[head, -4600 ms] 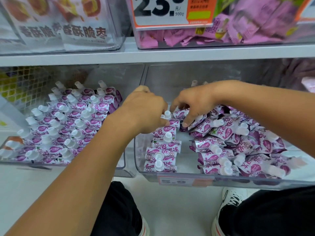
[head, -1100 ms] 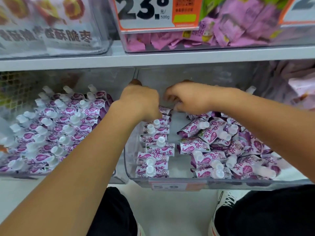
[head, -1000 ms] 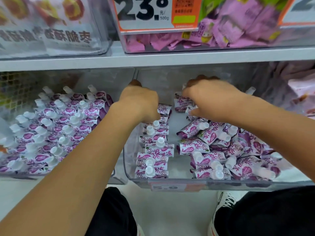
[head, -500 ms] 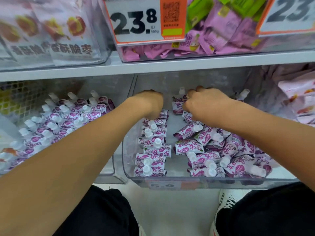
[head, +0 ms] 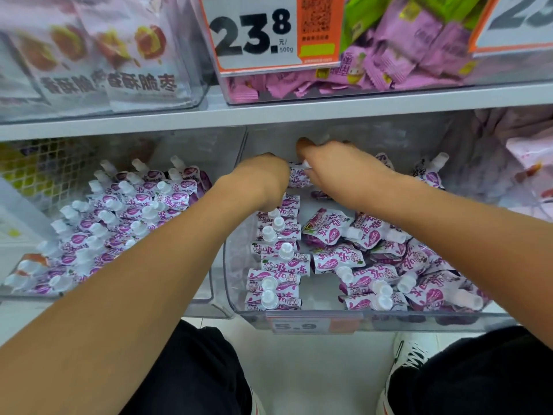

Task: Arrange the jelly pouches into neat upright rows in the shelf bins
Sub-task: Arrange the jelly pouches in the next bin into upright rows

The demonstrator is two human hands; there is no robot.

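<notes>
**Both hands at the rear of the right-hand bin, on one pouch**

Nearest the camera: black trousers [head: 191,381] and a white shoe [head: 411,357] over a pale floor. Above them, the clear right-hand bin [head: 239,310] carries a price tag [head: 311,324] reading 5.9 on its front wall.

Inside this bin, a single upright row of jelly pouches [head: 278,265] runs front to back along the left wall, white caps upward, purple-and-white print facing forward. To its right, a loose heap of pouches [head: 389,265] lies flat and crossed at mixed angles.

The left-hand bin [head: 215,304] holds several tidy rows of pouches [head: 119,223], caps tilted toward the rear.

At the rear of the right-hand bin, the left hand [head: 263,181] and right hand [head: 338,172] meet on one jelly pouch [head: 297,178]. Right fingers are curled over its top. Left fingers are curled downward beside it; whether they clamp it cannot be told.

On the upper shelf [head: 299,112], a bin of pink packets [head: 389,64] bears a 23.8 tag [head: 254,34].
</notes>
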